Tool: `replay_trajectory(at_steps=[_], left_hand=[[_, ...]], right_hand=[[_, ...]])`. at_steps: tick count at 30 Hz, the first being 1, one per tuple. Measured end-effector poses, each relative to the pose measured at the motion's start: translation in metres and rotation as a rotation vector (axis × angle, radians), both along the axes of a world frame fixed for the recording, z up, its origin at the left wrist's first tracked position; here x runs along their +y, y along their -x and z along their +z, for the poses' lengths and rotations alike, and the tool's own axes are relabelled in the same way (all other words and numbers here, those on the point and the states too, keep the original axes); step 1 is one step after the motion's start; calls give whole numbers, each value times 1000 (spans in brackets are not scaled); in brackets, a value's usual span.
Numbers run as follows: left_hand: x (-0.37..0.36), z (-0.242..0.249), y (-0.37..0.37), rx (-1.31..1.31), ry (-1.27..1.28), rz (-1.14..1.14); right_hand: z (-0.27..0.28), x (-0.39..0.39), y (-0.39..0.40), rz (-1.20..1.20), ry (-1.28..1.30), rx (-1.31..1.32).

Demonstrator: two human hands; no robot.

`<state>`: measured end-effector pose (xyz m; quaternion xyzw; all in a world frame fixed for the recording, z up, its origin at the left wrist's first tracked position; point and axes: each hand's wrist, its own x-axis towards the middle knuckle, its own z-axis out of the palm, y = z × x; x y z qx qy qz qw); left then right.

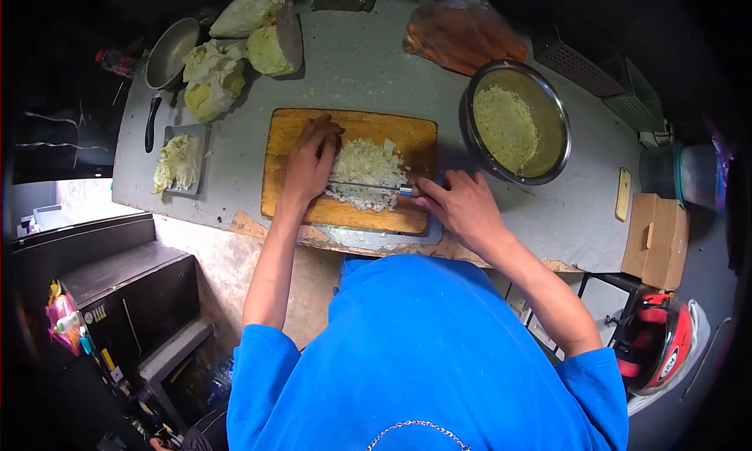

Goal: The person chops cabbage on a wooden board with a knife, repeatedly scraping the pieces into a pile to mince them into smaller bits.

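Mostly grey worktop (352,67) w/ wooden board (286,177), prob. dim kitchen.

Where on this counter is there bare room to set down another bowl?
Bare counter lies between the cutting board, the halved cabbages and the orange bag. A second patch sits in front of the steel bowl, left of the phone. The far-left corner around the pan is crowded.
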<state>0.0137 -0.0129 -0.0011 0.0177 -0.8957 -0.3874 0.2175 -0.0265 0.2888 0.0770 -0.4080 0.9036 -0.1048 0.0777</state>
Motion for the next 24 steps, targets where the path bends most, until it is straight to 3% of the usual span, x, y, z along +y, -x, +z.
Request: replay_trajectory(at_steps=[2,6,8,12,14,21,24], left_hand=[[8,-5,-6,-54,41,26],[10,-9,-9,14,81,-6],[8,7,-7,7,-33,-2],[0,14,-2,7,-23,33],[-5,16,2,-37,-49,17],[-11,25,8,-130,-72,32],[-8,12,9,-209,-174,18]], right_hand=[[-34,8,-2,18,109,40],[-50,11,4,114,170,-27],[-38,13,15,152,124,-78],[3,7,24,141,155,-119],[23,1,27,145,42,-144],[45,-19,29,215,-20,-121],[48,-25,27,180,-103,-238]])
